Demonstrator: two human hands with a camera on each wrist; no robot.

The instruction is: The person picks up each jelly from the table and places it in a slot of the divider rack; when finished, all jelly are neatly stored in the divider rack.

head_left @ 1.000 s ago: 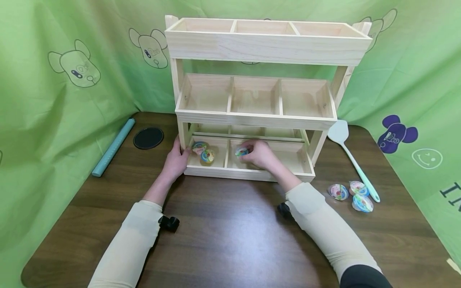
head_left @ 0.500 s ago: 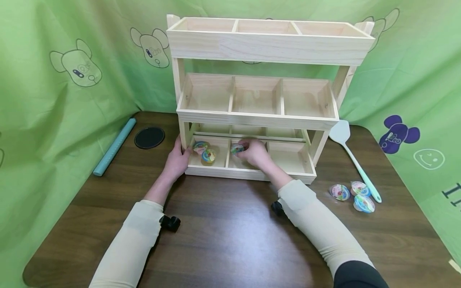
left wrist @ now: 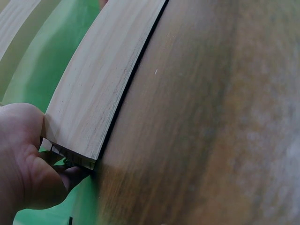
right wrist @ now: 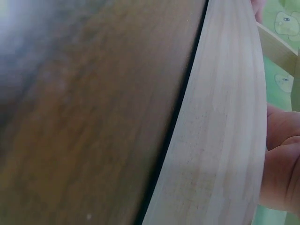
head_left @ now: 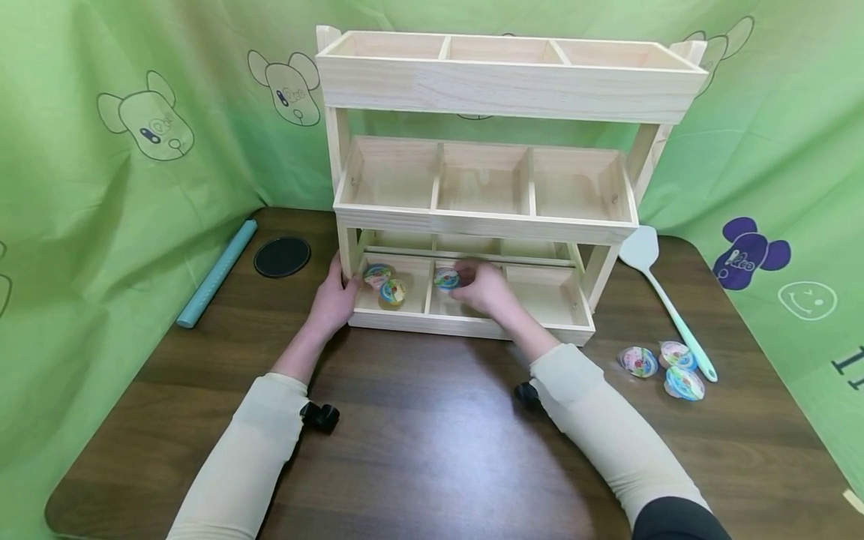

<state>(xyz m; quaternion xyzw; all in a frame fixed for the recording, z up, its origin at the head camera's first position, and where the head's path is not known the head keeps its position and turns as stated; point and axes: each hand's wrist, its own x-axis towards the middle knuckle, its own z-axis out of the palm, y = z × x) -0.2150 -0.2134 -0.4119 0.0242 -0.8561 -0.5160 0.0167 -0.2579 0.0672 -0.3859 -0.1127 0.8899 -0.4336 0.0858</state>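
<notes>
A three-tier wooden rack (head_left: 472,221) stands on the brown table. My left hand (head_left: 334,298) grips the left end of its lowest tray; in the left wrist view the thumb and fingers (left wrist: 35,180) sit round the tray's corner. Inside that tray's middle compartment lies a small jelly cup (head_left: 446,279) with a printed lid. My right hand (head_left: 484,289) is just right of this cup, fingertips at its edge, thumb and forefinger apart. Two more jelly cups (head_left: 392,292) sit in the left compartment. The right wrist view shows the tray's front board (right wrist: 215,122) hiding the fingertips.
Three jelly cups (head_left: 683,382) lie on the table at right, beside a pale blue spatula (head_left: 664,300). On the left are a black round disc (head_left: 282,256) and a light blue rod (head_left: 217,274). Green printed cloth (head_left: 169,187) hangs behind.
My right hand moved left with the jelly cup, set it toward the left of the middle compartment, then drew slightly right while the cup stayed. The left hand kept its place on the rack.
</notes>
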